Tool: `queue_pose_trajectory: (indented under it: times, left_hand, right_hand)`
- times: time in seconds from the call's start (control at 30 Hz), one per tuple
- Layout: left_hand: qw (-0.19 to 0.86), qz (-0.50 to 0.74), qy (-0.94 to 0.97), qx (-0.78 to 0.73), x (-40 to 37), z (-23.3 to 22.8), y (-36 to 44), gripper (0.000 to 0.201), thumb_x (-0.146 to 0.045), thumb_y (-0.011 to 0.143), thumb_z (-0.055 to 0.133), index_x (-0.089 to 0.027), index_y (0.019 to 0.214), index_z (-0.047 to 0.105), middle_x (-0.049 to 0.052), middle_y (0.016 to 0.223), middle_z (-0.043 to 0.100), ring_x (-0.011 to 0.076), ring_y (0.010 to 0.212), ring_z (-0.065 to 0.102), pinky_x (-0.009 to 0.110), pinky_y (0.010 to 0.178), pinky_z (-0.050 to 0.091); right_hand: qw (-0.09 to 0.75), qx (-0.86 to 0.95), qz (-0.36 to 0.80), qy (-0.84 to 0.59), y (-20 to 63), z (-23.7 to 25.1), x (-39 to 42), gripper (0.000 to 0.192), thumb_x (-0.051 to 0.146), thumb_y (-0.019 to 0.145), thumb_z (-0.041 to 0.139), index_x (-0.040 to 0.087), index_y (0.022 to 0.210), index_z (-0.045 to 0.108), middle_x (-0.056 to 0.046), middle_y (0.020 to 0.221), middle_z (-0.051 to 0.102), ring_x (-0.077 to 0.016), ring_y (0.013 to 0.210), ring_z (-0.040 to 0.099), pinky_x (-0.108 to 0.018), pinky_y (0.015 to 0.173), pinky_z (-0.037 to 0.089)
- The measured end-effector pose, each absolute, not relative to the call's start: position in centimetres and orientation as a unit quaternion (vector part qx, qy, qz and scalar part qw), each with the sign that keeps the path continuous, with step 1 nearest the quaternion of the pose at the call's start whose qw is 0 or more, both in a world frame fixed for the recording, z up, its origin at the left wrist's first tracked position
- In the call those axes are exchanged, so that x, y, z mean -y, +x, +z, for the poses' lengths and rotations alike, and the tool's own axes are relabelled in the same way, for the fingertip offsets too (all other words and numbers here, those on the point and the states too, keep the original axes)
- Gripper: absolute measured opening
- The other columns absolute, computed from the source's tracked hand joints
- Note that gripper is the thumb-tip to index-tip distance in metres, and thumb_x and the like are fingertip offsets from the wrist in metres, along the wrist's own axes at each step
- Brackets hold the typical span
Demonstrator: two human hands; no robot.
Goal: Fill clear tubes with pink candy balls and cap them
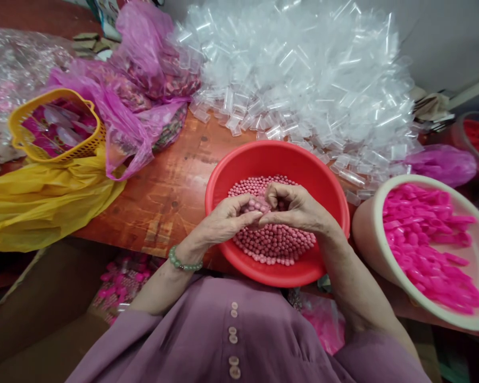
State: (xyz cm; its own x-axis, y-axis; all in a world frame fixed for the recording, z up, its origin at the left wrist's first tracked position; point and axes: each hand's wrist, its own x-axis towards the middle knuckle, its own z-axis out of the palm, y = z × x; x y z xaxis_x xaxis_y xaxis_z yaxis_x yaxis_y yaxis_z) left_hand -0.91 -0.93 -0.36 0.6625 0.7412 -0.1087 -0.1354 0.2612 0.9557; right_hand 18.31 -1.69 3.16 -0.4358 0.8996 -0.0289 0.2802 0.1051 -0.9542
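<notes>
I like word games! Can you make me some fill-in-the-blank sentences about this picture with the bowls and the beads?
1. Both hands meet over a bowl whose colour is ____.
2. The small balls in that bowl are ____ in colour.
3. The bracelet of green beads sits on the ____ wrist.
4. The basket at the far left is ____ in colour.

Missing words: red; pink; left; yellow

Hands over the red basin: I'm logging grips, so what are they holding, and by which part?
Both hands, left and right, pinch pink beads between fingertips over the basin; exact grip hidden.
</notes>
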Motion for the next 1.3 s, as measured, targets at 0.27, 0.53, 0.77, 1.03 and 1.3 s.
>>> queue_pose_trajectory:
  times: [0.27,0.53,0.77,1.03,1.3]
  left_hand:
    - [0.828,0.293,0.426,-0.220,0.5,0.3,-1.5,0.030,-0.031,0.077,0.076,-0.015,0.100,0.064,0.005,0.089,0.070,0.0153,0.083,0.070,0.030,0.082,0.057]
    - [0.721,0.374,0.507,-0.290,1.1,1.8,-1.9,0.021,-0.026,0.080,0.074,-0.014,0.094,0.066,0.003,0.084,0.070,0.0146,0.080,0.070,0.026,0.075,0.058]
    - [0.651,0.392,0.561,-0.328,0.7,1.9,-2.0,0.018,-0.027,0.080,0.074,-0.015,0.092,0.069,0.005,0.088,0.071,0.0145,0.085,0.069,0.026,0.080,0.056]
    - [0.654,0.301,0.576,-0.387,0.9,0.8,-1.2,0.027,-0.036,0.083,0.070,-0.016,0.100,0.066,0.009,0.103,0.072,0.0170,0.085,0.070,0.030,0.077,0.059]
    - [0.642,0.260,0.570,-0.442,0.6,1.4,-1.0,0.029,-0.041,0.075,0.076,-0.021,0.095,0.068,0.001,0.090,0.073,0.0167,0.082,0.068,0.024,0.078,0.058]
  right_hand:
    - [0.283,0.690,0.412,-0.523,20.7,3.1,1.0,0.032,0.047,0.083,0.066,0.016,0.085,0.065,-0.004,0.083,0.066,-0.0166,0.080,0.058,-0.030,0.076,0.044]
    - [0.246,0.716,0.242,-0.607,21.6,1.5,0.1,0.026,0.041,0.087,0.060,0.016,0.079,0.064,-0.003,0.075,0.066,-0.0154,0.070,0.056,-0.027,0.066,0.038]
    - [0.138,0.742,0.192,-0.628,21.7,0.2,-0.7,0.013,0.024,0.088,0.059,0.016,0.090,0.068,-0.007,0.086,0.071,-0.0181,0.075,0.061,-0.028,0.069,0.041]
    - [0.014,0.762,0.173,-0.624,20.4,2.1,0.4,0.024,0.014,0.092,0.054,0.016,0.113,0.065,-0.011,0.116,0.067,-0.0196,0.104,0.061,-0.028,0.088,0.044]
    - [0.103,0.538,-0.036,-0.836,34.5,5.4,9.5,0.024,0.027,0.093,0.053,0.016,0.109,0.065,-0.014,0.113,0.064,-0.0278,0.107,0.059,-0.042,0.096,0.045]
